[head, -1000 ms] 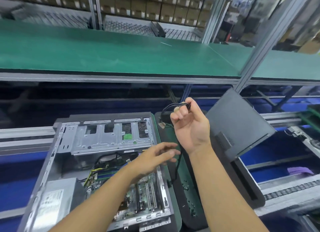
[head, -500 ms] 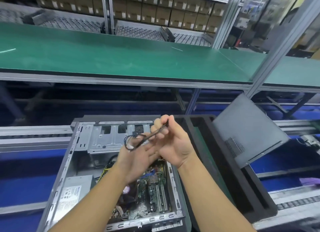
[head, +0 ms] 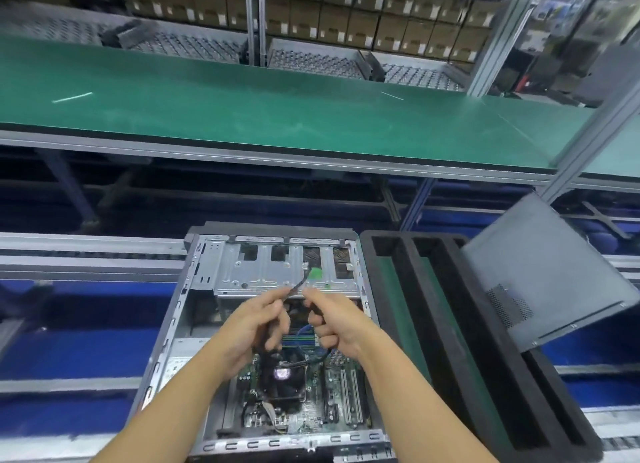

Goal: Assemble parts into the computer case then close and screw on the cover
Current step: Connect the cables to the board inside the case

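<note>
The open computer case (head: 173, 345) lies on its side in front of me, its motherboard (head: 308, 403) and silver drive cage (head: 273, 268) exposed. Over the case both hands hold a thin black cable (head: 298, 284). My left hand (head: 258, 327) pinches one part of it, and the cable's end sticks up past the fingers. My right hand (head: 332, 322) grips another part, and a loop hangs below toward the CPU fan (head: 282, 374). The grey side cover (head: 540, 272) leans tilted at the right.
A black foam tray (head: 446, 341) with long slots and green bottom stands right of the case, under the cover. A green-topped bench shelf (head: 277, 116) runs across above. Blue conveyor surfaces (head: 86, 341) and metal rails flank the case.
Both hands have come down over the case's middle and moved slightly apart, stretching the cable between them. One second ago only the right hand held it, raised beside the case.
</note>
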A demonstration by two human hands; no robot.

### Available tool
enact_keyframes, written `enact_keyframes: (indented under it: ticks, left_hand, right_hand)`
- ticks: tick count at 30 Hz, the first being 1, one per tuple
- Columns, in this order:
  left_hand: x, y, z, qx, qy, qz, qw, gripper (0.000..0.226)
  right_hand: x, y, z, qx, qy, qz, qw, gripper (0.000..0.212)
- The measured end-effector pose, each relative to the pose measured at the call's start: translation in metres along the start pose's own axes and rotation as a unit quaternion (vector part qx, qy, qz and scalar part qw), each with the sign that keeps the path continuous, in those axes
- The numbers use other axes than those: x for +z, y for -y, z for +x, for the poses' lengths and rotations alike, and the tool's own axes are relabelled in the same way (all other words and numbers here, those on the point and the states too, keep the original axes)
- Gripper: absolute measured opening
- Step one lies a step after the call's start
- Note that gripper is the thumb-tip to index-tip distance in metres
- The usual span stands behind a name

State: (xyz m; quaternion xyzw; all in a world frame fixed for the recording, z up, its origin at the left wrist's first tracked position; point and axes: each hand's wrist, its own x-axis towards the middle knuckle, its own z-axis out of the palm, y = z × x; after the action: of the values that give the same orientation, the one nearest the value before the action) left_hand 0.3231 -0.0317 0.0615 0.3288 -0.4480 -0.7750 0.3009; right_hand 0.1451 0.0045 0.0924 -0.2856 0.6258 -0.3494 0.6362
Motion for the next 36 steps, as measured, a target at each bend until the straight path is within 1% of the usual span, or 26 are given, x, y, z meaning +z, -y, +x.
enact_keyframes:
  ticks: [1,2,3,4,5,7,9,10,12,14,16,18,19,20,21,22,23,24,25,28,30,34,36]
  left_hand:
    - [-0.001,0.002,-0.002,-0.004,0.005,0.024,1.000,0.035]
    - [-0.002,0.004,-0.003,-0.008,0.012,0.047,0.999,0.034]
    - [-0.003,0.005,-0.005,-0.014,0.018,0.071,0.997,0.031]
    - [-0.002,0.006,-0.007,-0.020,0.017,0.099,0.995,0.029]
    - [-0.001,0.007,-0.007,-0.023,0.003,0.129,0.991,0.027]
    - [0.003,0.006,-0.004,-0.011,-0.061,0.184,0.981,0.024]
    - [0.007,0.000,0.001,0.026,-0.123,0.174,0.977,0.027]
    - [0.009,-0.004,0.003,0.050,-0.126,0.154,0.979,0.030]
    - [0.014,-0.012,0.006,0.093,-0.085,0.151,0.980,0.032]
    - [0.020,-0.014,0.007,0.125,-0.051,0.180,0.974,0.030]
    - [0.026,-0.012,0.009,0.149,-0.062,0.183,0.970,0.025]
    - [0.030,-0.011,0.010,0.151,-0.090,0.141,0.974,0.018]
    - [0.029,-0.011,0.011,0.146,-0.106,0.108,0.978,0.015]
    - [0.028,-0.012,0.012,0.136,-0.116,0.067,0.982,0.016]
    - [0.025,-0.013,0.013,0.128,-0.111,0.023,0.985,0.018]
    - [0.023,-0.014,0.014,0.122,-0.093,-0.019,0.988,0.021]
    - [0.019,-0.015,0.014,0.121,-0.073,-0.049,0.989,0.027]
    - [0.015,-0.015,0.015,0.121,-0.058,-0.065,0.989,0.033]
    - [0.012,-0.015,0.015,0.121,-0.050,-0.073,0.989,0.036]
    - [0.007,-0.011,0.016,0.100,-0.039,-0.089,0.990,0.036]
    - [0.006,-0.008,0.016,0.069,-0.037,-0.112,0.991,0.038]
    - [0.006,0.000,0.018,0.012,-0.031,-0.163,0.986,0.035]
    - [0.009,0.004,0.018,-0.013,-0.023,-0.162,0.986,0.033]
  right_hand:
    - [0.003,-0.004,0.003,-0.008,-0.009,0.012,1.000,0.037]
    - [0.006,-0.007,0.005,-0.027,-0.012,0.035,0.999,0.041]
    - [0.007,-0.008,0.006,-0.057,-0.014,0.047,0.997,0.037]
    - [0.008,-0.008,0.007,-0.089,-0.021,0.031,0.995,0.028]
    - [0.009,-0.008,0.007,-0.124,-0.035,-0.019,0.992,0.021]
    - [0.012,-0.005,0.004,-0.178,-0.046,-0.157,0.970,0.021]
    - [0.016,-0.003,0.002,-0.208,-0.016,-0.274,0.939,0.021]
    - [0.017,-0.003,0.001,-0.218,0.002,-0.324,0.920,0.021]
    - [0.019,-0.001,-0.001,-0.228,0.032,-0.391,0.891,0.024]
    - [0.020,0.000,-0.001,-0.224,0.037,-0.416,0.881,0.031]
    - [0.019,0.001,-0.001,-0.228,0.040,-0.430,0.873,0.035]
    - [0.012,0.000,-0.001,-0.240,0.046,-0.418,0.875,0.034]
    - [0.007,-0.002,0.000,-0.241,0.041,-0.396,0.885,0.034]
    - [0.003,-0.005,0.000,-0.228,0.036,-0.347,0.909,0.033]
    - [-0.001,-0.009,-0.001,-0.201,0.041,-0.257,0.944,0.033]
    - [-0.004,-0.014,-0.002,-0.172,0.058,-0.128,0.975,0.035]
    - [-0.005,-0.019,-0.002,-0.150,0.077,0.001,0.986,0.038]
    - [-0.007,-0.023,-0.003,-0.143,0.087,0.106,0.980,0.038]
    - [-0.009,-0.027,-0.003,-0.151,0.086,0.172,0.970,0.037]
    - [-0.013,-0.034,-0.004,-0.191,0.065,0.279,0.939,0.029]
    - [-0.015,-0.039,-0.004,-0.195,0.051,0.323,0.924,0.026]
    - [-0.020,-0.046,-0.005,-0.196,0.036,0.348,0.916,0.020]
    - [-0.020,-0.049,-0.006,-0.195,0.020,0.365,0.910,0.016]
